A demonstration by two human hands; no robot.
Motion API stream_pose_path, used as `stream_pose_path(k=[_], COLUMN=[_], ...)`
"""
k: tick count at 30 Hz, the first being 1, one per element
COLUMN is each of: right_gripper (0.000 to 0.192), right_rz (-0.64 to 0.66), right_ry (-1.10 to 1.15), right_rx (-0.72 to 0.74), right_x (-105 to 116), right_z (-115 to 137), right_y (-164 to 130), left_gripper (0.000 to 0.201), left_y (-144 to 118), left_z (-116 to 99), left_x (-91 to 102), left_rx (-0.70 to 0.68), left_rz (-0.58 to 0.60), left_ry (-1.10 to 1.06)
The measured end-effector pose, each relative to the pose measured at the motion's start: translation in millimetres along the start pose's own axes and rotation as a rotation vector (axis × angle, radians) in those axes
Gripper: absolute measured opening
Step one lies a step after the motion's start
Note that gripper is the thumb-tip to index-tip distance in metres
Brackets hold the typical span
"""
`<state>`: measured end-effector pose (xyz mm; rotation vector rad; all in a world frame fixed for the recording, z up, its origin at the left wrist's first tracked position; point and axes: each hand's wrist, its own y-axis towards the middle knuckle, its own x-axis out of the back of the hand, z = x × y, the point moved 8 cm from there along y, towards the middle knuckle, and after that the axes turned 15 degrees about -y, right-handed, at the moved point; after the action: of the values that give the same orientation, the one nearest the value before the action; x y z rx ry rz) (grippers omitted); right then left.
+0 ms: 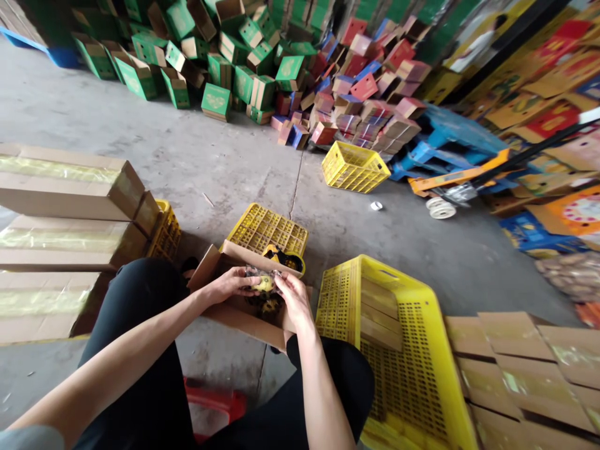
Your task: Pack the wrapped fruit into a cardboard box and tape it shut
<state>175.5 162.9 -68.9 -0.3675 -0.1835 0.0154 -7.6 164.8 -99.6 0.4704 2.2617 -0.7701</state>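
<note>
Fingers of our left hand (pixel 232 282) and right hand (pixel 293 294) pinched a clear-wrapped yellow piece (pixel 265 284) from its two ends, and we held it over an open cardboard box (pixel 250 325) between our knees. We judged the work to be partway along, since dark-and-yellow contents (pixel 269 305) lay in the box below, while the held piece was not yet put down and the box stood unsealed. We counted one held piece, one open box, four yellow crates (pixel 444 337) and three long taped cartons (pixel 60 240) at our left, but the blurred, partly hidden contents defied counting.
</note>
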Motion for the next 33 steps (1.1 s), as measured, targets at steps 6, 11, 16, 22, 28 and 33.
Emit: stream_pose_path(k=[6, 11, 16, 22, 28, 33], right_gripper=[0.047, 0.044, 0.043, 0.041, 0.040, 0.039], right_rz=[-0.032, -0.065, -0.106, -0.140, -0.101, -0.108], right_ry=[-0.056, -0.121, -0.111, -0.076, -0.009, -0.001], right_rx=[0.022, 0.056, 0.073, 0.088, 0.066, 0.061], right_x=[2, 6, 11, 13, 11, 12], right_z=[1, 4, 6, 7, 5, 6], right_y=[-1, -2, -1, 0, 0, 0], left_gripper=[0.061, 0.060, 0.056, 0.061, 0.058, 0.060], left_y=[0, 1, 3, 7, 7, 4], left_z=[0, -1, -4, -5, -4, 4], left_x=[4.8, 4.8, 9.4, 12.2, 11.9, 7.7], left_rx=[0.027, -0.001, -0.054, -0.083, -0.066, 0.042], left_rz=[-0.072, -0.078, -0.100, -0.136, -0.139, -0.115], left_ry=[0.104, 0.089, 0.009, -0.041, -0.060, -0.063])
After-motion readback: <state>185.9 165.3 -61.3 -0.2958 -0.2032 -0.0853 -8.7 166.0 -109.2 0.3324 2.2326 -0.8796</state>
